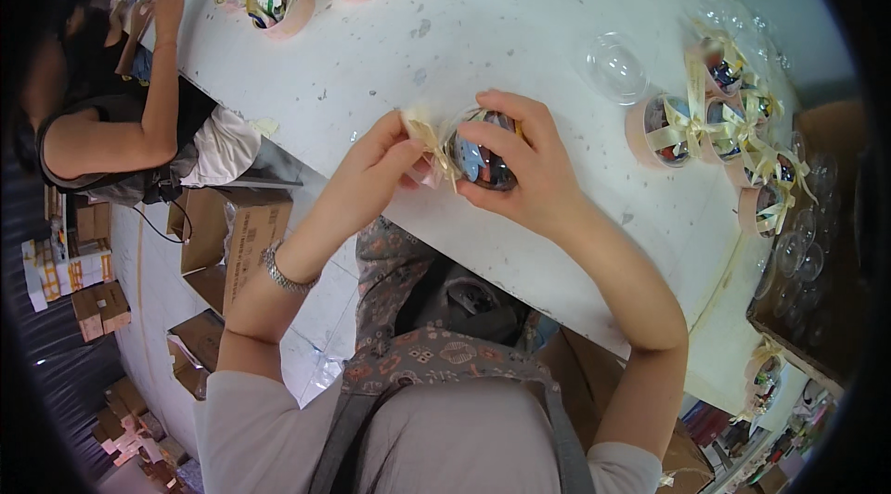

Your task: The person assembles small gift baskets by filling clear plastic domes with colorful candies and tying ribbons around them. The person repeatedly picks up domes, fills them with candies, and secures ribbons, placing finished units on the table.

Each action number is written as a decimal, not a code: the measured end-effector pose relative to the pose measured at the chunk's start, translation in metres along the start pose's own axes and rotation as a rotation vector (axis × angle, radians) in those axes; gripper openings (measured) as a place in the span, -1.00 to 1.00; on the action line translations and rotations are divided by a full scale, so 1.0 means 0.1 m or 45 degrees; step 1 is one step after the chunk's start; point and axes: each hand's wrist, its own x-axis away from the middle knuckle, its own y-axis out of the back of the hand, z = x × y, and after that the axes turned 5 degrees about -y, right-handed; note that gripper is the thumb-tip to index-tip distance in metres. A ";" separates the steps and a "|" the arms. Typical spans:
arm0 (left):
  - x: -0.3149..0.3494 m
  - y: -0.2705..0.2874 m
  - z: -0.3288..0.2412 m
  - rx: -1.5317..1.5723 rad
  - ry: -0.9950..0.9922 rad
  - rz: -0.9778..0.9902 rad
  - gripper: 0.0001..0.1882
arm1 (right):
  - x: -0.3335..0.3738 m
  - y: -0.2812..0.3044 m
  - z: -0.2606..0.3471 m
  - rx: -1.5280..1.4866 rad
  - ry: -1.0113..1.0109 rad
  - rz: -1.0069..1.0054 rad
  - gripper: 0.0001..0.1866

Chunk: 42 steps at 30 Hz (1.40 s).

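A small round gift box with a clear lid (473, 158) is held between my two hands over the near part of the white table. Blue and dark wrapped contents show through the lid. My right hand (527, 160) curls its fingers and thumb around the lid's edge. At the box's left side, my left hand (382, 158) pinches at the cream ribbon (425, 134), next to a bit of pale pink wall. The exact grip of the left fingertips is partly hidden. A loose clear plastic lid (616, 67) lies on the table beyond my right hand.
Lidded, ribbon-tied boxes (657, 134) are grouped at the right. Open pink filled boxes (282, 10) line the far edge. More clear lids (800, 248) lie in a brown carton at the far right. Another person (116, 132) works at the left; cardboard boxes (237, 248) stand on the floor.
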 end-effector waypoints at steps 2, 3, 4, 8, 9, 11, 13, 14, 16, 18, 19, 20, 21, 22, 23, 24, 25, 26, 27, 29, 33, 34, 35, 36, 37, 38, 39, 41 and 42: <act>0.02 -0.03 0.03 0.188 0.059 -0.019 -0.75 | 0.00 -0.01 0.01 0.009 -0.001 -0.003 -0.35; 0.00 -0.05 0.12 0.223 -0.003 0.009 -0.72 | 0.00 -0.02 0.00 0.012 0.009 -0.020 -0.34; 0.00 -0.07 0.16 0.260 -0.066 0.034 -0.68 | 0.00 -0.03 -0.01 0.014 0.021 -0.033 -0.34; -0.08 -0.08 0.11 0.340 -0.140 -0.006 -0.68 | 0.01 -0.05 -0.02 0.007 -0.005 -0.036 -0.34; -0.08 -0.07 0.10 0.358 -0.121 0.009 -0.66 | 0.01 -0.06 -0.02 0.010 -0.010 -0.032 -0.34; -0.07 -0.06 0.07 0.266 -0.082 -0.001 -0.64 | 0.01 -0.04 -0.02 0.025 -0.015 -0.015 -0.34; -0.02 0.00 0.03 0.041 -0.042 -0.061 -0.63 | 0.00 -0.02 0.00 0.039 -0.011 0.015 -0.35; -0.03 0.04 0.05 0.178 -0.043 -0.042 -0.61 | -0.01 0.00 0.01 0.104 -0.005 0.046 -0.36; -0.07 0.10 0.05 0.450 -0.046 -0.002 -0.57 | -0.01 0.04 0.07 0.235 0.010 0.105 -0.38; -0.13 -0.01 -0.05 0.541 -0.129 0.041 -0.51 | -0.05 0.05 0.13 0.341 -0.013 0.178 -0.42; -0.15 -0.05 -0.11 0.587 -0.162 0.064 -0.49 | -0.06 0.05 0.18 0.391 -0.031 0.216 -0.43; -0.16 -0.05 -0.12 0.527 -0.195 0.098 -0.44 | -0.06 0.05 0.23 0.398 -0.070 0.209 -0.41; -0.19 -0.04 -0.13 0.466 -0.227 0.131 -0.40 | -0.07 0.05 0.29 0.404 -0.109 0.203 -0.40; -0.21 -0.04 -0.16 0.402 -0.259 0.172 -0.35 | -0.09 0.06 0.33 0.414 -0.151 0.189 -0.38; -0.19 -0.06 -0.20 0.174 -0.375 0.153 -0.31 | -0.11 0.09 0.35 0.365 -0.213 0.235 -0.35; -0.15 -0.11 -0.28 -0.055 -0.489 0.134 -0.27 | -0.14 0.14 0.37 0.316 -0.275 0.281 -0.31; -0.12 -0.13 -0.34 -0.289 -0.603 0.108 -0.22 | -0.16 0.18 0.39 0.261 -0.332 0.326 -0.27; -0.12 -0.14 -0.37 -0.431 -0.628 0.119 -0.20 | -0.19 0.22 0.38 0.162 -0.421 0.387 -0.24; -0.13 -0.15 -0.39 -0.572 -0.652 0.129 -0.17 | -0.22 0.26 0.36 0.060 -0.510 0.448 -0.21; -0.15 -0.15 -0.38 -0.648 -0.704 0.169 -0.15 | -0.25 0.30 0.34 0.011 -0.586 0.507 -0.15; -0.24 0.02 -0.33 -0.398 -0.596 0.275 -0.14 | -0.32 0.30 0.24 -0.079 -0.701 0.427 -0.09; -0.24 0.07 -0.33 -0.342 -0.515 0.292 -0.14 | -0.36 0.30 0.19 -0.180 -0.763 0.388 -0.08; -0.25 0.09 -0.32 -0.343 -0.526 0.305 -0.16 | -0.36 0.29 0.13 -0.234 -0.756 0.394 -0.09; -0.25 0.10 -0.30 -0.344 -0.536 0.319 -0.17 | -0.35 0.29 0.06 -0.286 -0.750 0.400 -0.10; -0.26 0.11 -0.28 -0.343 -0.539 0.335 -0.19 | -0.36 0.28 0.03 -0.343 -0.748 0.408 -0.11; -0.26 0.12 -0.30 -0.518 -0.636 0.338 -0.21 | -0.39 0.28 0.02 -0.252 -0.725 0.425 -0.14; -0.26 0.13 -0.34 -0.693 -0.732 0.342 -0.23 | -0.43 0.30 0.02 -0.160 -0.701 0.441 -0.16; -0.25 0.09 -0.37 -0.832 -0.811 0.334 -0.25 | -0.43 0.31 0.03 -0.026 -0.623 0.414 -0.20; -0.22 0.06 -0.38 -0.799 -0.792 0.322 -0.25 | -0.39 0.30 0.01 0.011 -0.568 0.371 -0.22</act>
